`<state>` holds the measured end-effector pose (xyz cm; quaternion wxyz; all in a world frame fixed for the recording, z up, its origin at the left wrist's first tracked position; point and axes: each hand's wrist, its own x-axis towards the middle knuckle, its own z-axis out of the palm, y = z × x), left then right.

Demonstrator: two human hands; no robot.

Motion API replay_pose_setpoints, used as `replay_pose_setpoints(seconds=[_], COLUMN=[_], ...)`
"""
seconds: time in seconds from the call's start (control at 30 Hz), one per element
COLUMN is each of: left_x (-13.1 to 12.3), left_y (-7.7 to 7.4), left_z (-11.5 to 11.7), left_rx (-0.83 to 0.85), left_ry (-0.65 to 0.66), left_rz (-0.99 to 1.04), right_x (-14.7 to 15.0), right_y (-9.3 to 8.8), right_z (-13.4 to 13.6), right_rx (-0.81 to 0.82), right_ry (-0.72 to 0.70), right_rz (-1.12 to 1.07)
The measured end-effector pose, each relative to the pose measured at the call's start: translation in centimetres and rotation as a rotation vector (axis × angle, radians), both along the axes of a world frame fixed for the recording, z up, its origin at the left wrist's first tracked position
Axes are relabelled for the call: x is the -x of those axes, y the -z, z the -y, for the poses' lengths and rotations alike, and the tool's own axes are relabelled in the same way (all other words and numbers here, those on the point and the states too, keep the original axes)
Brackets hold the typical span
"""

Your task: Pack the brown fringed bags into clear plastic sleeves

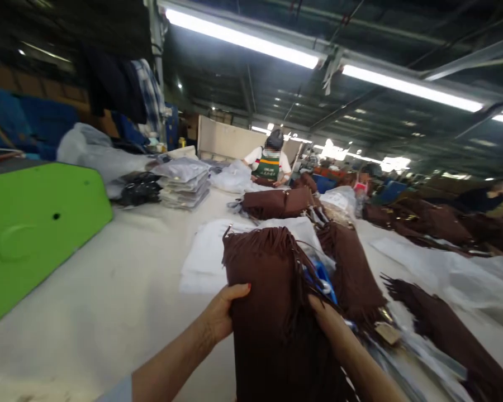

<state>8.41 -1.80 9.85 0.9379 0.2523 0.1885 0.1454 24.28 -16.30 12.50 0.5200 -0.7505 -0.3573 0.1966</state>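
A dark brown fringed bag (pixel 262 279) is held up in front of me, above the pale table. My left hand (pixel 223 312) grips its left edge, thumb lying on the near face and the other fingers hidden behind. On the right side, my right hand (pixel 327 321) is closed round the bag among its hanging fringe strips; most of its fingers are out of sight. White sheets (pixel 205 254) lie just beyond the bag. Close to its right side a blue object (pixel 324 279) shows in part, beside another brown fringed bag (pixel 354 268).
A green panel (pixel 46 218) juts in at the left. Stacked plastic-wrapped packs (pixel 184 187) stand further back. Several brown bags (pixel 431 223) and clear plastic (pixel 456 273) cover the right side. Across the table a person in a green apron (pixel 268 162) handles something brown.
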Motion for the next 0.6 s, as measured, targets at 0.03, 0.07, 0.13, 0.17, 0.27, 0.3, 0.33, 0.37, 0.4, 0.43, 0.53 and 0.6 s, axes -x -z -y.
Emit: replay_pose_setpoints(seconds=[0.03, 0.07, 0.13, 0.17, 0.27, 0.3, 0.33, 0.37, 0.4, 0.43, 0.53, 0.6], left_x=[1.5, 2.9, 5.1, 6.0, 7.3, 7.3, 7.2, 7.0, 6.7, 6.4, 5.8, 5.6], left_y=[0.1, -0.2, -1.8, -2.7, -5.0, -5.2, -5.1, -4.8, -4.4, -4.0, -3.6, -4.0], left_z=[-0.8, -1.7, -3.6, -4.4, -6.4, -6.9, -7.2, -7.5, -7.8, -7.9, -8.2, -8.4], left_rx=[-0.011, -0.043, -0.169, -0.258, -0.615, -0.726, -0.815, -0.879, -0.924, -0.953, -1.042, -1.105], left_ry=[-0.054, -0.105, -0.172, -0.192, -0.189, -0.174, -0.16, -0.142, -0.12, -0.093, 0.026, 0.123], left_rz=[-0.061, -0.111, -0.162, -0.161, -0.187, -0.236, -0.294, -0.345, -0.379, -0.386, -0.369, -0.358], right_x=[0.6, 1.0, 1.7, 2.0, 3.3, 3.9, 4.6, 5.2, 5.9, 6.4, 7.3, 7.5], right_y=[1.4, 2.4, 3.5, 3.5, 1.9, 1.0, 0.1, -1.0, -1.9, -2.9, -5.2, -6.3], right_z=[-1.2, -2.2, -3.9, -4.5, -5.9, -6.3, -6.7, -7.1, -7.6, -8.2, -9.9, -10.9], right_rx=[0.02, 0.033, 0.047, 0.046, -0.116, -0.225, -0.325, -0.385, -0.39, -0.345, -0.161, -0.114], right_ry=[-0.031, -0.057, -0.069, -0.05, 0.094, 0.125, 0.107, 0.043, -0.057, -0.163, -0.283, -0.272], right_rz=[-0.047, -0.097, -0.157, -0.135, 0.271, 0.502, 0.749, 0.987, 1.191, 1.344, 1.543, 1.59])
